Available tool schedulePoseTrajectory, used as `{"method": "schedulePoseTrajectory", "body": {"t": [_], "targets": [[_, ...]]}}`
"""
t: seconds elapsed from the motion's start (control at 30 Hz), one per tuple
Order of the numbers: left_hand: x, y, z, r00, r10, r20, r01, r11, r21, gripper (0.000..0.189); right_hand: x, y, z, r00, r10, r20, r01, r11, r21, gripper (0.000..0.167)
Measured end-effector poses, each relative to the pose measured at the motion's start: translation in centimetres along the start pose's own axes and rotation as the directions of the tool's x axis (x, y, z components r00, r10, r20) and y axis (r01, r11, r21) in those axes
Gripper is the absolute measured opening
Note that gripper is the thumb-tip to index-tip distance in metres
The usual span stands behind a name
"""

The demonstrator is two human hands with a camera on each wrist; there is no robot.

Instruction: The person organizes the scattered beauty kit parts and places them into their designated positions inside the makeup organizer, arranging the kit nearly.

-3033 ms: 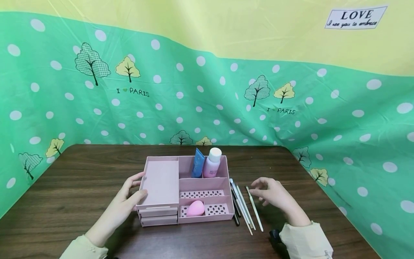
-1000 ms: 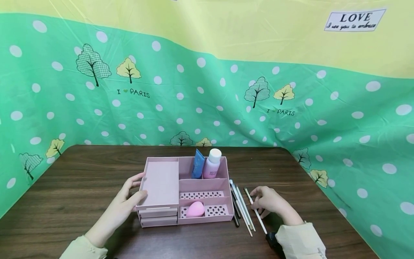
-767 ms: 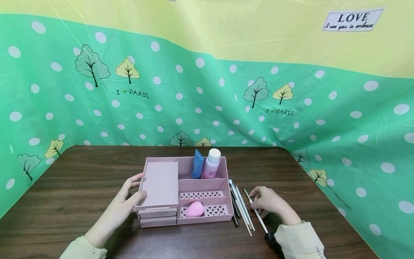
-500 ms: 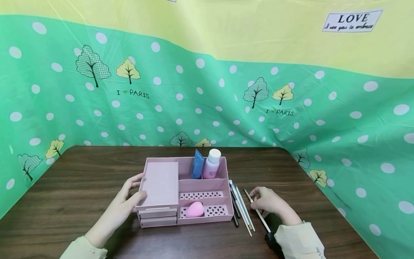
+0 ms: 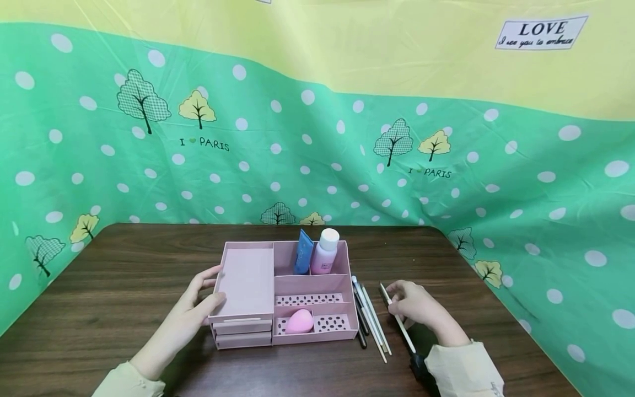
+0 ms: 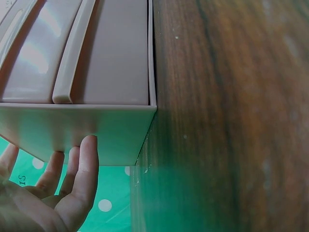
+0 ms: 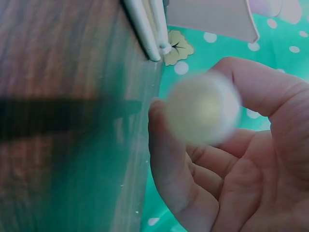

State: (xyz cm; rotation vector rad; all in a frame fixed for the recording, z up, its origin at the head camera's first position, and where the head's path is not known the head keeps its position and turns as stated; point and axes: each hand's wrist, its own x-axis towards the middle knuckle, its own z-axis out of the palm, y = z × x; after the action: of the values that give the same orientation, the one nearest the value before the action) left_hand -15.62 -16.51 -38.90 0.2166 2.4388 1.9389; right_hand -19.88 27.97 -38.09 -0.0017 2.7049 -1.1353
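On the table stands a pink desktop organizer with drawers at its left. My left hand rests against its left side, thumb over the top edge; the left wrist view shows the fingers nearly straight along the side wall. Right of the organizer, my right hand pinches a slim pale makeup brush between thumb and fingers. In the right wrist view the brush's round handle end points at the camera, blurred. Several more makeup brushes lie bunched between that hand and the organizer.
The organizer's back compartment holds a blue tube and a white-capped pink bottle. A pink makeup sponge sits in a front compartment. Behind the brown table hangs a green and yellow curtain.
The right hand has come down onto the rightmost brush, taken hold of it and shifted it slightly right, away from the other brushes. The left hand has stayed at the organizer.
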Motion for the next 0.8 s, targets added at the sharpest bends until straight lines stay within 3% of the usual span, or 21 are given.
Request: {"method": "schedulePoseTrajectory", "body": {"t": [0.43,0.8], "targets": [[0.0,-0.1,0.0,1.000,-0.004,-0.001,0.004,1.000,0.008,0.054,-0.8,-1.8,0.3,0.995,-0.102,-0.001,0.102,0.993,0.061,0.050],[0.1,-0.1,0.0,1.000,-0.002,-0.009,0.002,1.000,0.012,0.054,-0.7,-2.3,0.5,0.993,-0.108,-0.043,0.111,0.990,0.090,0.048]]}}
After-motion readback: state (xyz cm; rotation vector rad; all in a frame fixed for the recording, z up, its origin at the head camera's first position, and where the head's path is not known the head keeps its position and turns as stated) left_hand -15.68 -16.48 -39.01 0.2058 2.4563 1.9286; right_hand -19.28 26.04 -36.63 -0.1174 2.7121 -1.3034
